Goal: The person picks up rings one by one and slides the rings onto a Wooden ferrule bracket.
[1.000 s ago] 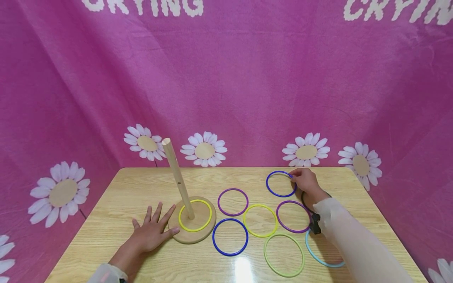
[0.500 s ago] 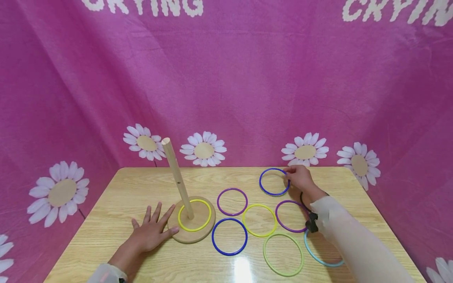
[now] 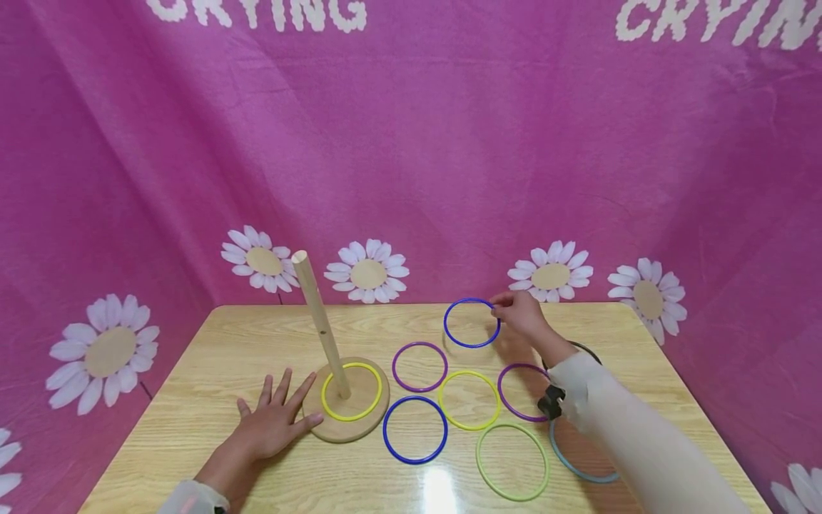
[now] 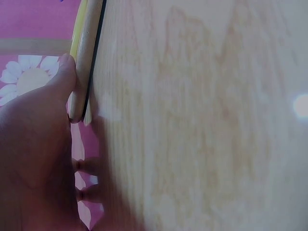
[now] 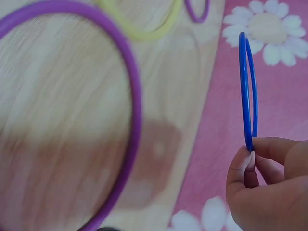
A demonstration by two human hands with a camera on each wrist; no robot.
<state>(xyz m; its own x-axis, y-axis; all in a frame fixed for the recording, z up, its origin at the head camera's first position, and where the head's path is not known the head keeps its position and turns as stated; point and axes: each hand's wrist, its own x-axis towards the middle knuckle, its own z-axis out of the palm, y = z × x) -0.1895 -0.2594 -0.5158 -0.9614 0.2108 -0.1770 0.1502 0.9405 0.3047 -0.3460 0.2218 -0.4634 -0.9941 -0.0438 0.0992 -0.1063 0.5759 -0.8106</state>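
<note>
"Glossy blue ring (image 5: pixel 244 91): where?"

"Right of frame centre, pinched by your right grip (image 3: pixel 523 315); left grip (image 3: pixel 272 427) spread, empty."

"Progress?"

"One yellow ring (image 3: pixel 380 391) circles the wooden peg (image 3: pixel 319 314); other rings (image 3: pixel 415 462) lie loose."

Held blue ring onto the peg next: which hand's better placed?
Right, probably. The right hand pinches a blue ring, raised off the table. The left hand holds no ring and lies spread at the base, so it looks better suited to steadying the peg.
</note>
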